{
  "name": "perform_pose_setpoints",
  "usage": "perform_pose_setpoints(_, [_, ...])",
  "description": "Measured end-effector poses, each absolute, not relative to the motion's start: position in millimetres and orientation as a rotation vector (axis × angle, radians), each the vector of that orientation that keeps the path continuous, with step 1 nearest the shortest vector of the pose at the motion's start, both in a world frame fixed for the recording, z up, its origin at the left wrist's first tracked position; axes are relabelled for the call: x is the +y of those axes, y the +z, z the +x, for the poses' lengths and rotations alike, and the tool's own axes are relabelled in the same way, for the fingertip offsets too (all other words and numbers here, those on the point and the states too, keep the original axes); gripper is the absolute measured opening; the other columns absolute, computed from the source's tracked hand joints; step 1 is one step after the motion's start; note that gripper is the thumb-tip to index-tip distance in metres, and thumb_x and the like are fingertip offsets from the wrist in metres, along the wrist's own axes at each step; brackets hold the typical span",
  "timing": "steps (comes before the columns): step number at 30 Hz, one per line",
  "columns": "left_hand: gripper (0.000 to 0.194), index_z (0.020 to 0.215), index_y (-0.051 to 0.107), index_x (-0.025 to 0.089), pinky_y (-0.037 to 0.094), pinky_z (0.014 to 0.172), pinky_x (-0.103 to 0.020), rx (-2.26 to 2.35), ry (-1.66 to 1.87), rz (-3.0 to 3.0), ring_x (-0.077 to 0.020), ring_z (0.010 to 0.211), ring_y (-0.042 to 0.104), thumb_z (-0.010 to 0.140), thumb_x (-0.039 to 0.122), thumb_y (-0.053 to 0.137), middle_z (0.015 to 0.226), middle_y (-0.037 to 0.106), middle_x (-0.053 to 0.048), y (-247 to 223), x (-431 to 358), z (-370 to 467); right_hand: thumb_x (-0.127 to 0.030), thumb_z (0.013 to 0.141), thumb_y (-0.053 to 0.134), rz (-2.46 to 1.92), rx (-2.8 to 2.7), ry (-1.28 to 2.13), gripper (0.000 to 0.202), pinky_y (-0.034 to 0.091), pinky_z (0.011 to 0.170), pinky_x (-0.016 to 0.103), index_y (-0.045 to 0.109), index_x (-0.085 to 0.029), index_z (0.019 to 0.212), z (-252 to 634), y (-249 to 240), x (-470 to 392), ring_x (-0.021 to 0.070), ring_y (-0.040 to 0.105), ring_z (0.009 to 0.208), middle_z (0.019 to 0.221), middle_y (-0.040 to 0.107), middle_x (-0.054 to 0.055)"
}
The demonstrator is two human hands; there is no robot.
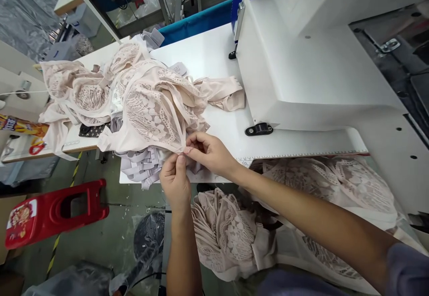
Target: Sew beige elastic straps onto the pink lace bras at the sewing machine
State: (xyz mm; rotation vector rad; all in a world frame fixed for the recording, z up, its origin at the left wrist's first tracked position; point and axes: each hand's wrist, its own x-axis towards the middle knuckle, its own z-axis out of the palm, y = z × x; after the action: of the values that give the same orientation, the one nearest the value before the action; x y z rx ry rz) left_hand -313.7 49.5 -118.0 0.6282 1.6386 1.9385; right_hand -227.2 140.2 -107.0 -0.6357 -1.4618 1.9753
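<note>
A pale pink lace bra (150, 113) lies on top of a heap of similar bras on the white table, its near edge between my hands. My left hand (176, 177) pinches that edge from below, thumb and fingers pressed together. Right beside it, my right hand (209, 151) is closed on the same edge, its thumb almost touching the left thumb. Whatever small detail sits between the fingertips is hidden. Under the heap, folded lavender-grey straps (142, 164) stick out at the table's front edge.
A white sewing machine (288, 72) stands to the right on the white table (201, 55). More lace bras (231, 229) are piled below, near my lap. A red stool (60, 211) is on the floor at left, and red-handled scissors (36, 148) lie on the left table.
</note>
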Motion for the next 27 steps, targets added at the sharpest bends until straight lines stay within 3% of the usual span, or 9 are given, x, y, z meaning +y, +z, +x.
perform_pose_setpoints(15, [0.023,0.093,0.077,0.018,0.055,0.091,-0.032,1.724,1.879,0.703,-0.0179,0.091,0.070,0.086,0.039,0.070,0.092,0.075,-0.004,-119,49,-313,-0.027,0.082,0.066,-0.661,-1.502,1.888,0.014,0.046,0.059,0.023,0.057,-0.018,0.087,-227,-107,143,0.0101,0.051,0.064,0.075,0.056,-0.002])
perform_pose_setpoints(22, [0.025,0.096,0.075,0.018,0.056,0.088,-0.033,1.837,1.829,0.756,-0.0198,0.092,0.070,0.089,0.041,0.067,0.095,0.076,-0.006,-118,45,-313,-0.038,0.080,0.072,-0.690,-1.549,1.857,0.025,0.045,0.058,0.024,0.058,-0.019,0.085,-227,-106,141,0.0112,0.054,0.064,0.075,0.057,-0.002])
perform_pose_setpoints(27, [0.026,0.104,0.073,0.019,0.055,0.090,-0.032,1.882,1.726,0.815,-0.0206,0.099,0.069,0.093,0.040,0.061,0.103,0.074,-0.008,-107,42,-309,-0.047,0.080,0.071,-0.766,-1.573,1.814,0.036,0.048,0.059,0.027,0.062,-0.018,0.099,-232,-103,141,0.0148,0.058,0.068,0.083,0.063,0.001])
